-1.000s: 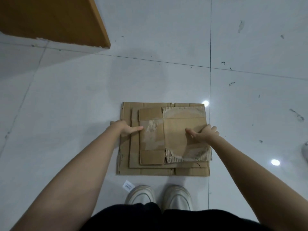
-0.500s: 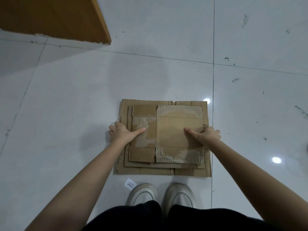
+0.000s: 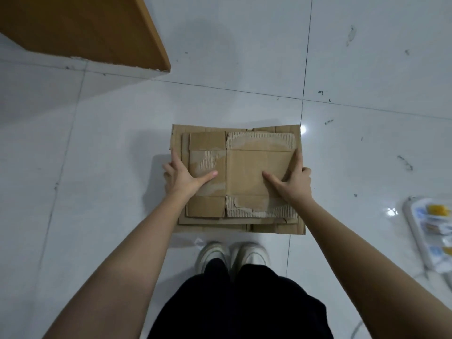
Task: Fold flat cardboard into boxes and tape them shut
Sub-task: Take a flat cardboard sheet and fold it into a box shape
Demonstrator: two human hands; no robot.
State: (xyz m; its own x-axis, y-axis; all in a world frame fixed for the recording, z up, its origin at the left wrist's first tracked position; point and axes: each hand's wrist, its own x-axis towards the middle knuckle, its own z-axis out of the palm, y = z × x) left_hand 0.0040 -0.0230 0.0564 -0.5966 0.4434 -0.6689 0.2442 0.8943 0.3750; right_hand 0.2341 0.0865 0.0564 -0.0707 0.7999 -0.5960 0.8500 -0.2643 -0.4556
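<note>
I stand on the white tiled floor (image 3: 97,167), and the stack of flat cardboard (image 3: 239,177) lies on it just in front of my shoes (image 3: 232,255); a corner of a wooden board (image 3: 80,28) is at the far left, well apart, and a blurred white thing with yellow parts (image 3: 430,231) lies at the near right edge, I cannot tell what it is. The stack has a big sheet below and smaller ones on top; my left hand (image 3: 182,177) holds its left edge, thumb on top and the fingers going under the side; my right hand (image 3: 292,182) holds the right edge in the same manner. I judge that I am about to lift the stack, or only the top piece. The tiles look smooth and shiny; if I pull only one side, the lower sheets may slide away. If my fingers catch only some layers, the rest could drop and fan out. The top piece (image 3: 259,174) has its outer paper torn along the far and near flaps; these weak strips may tear more, or crease badly, when I fold them. No tape is visible for me.
</note>
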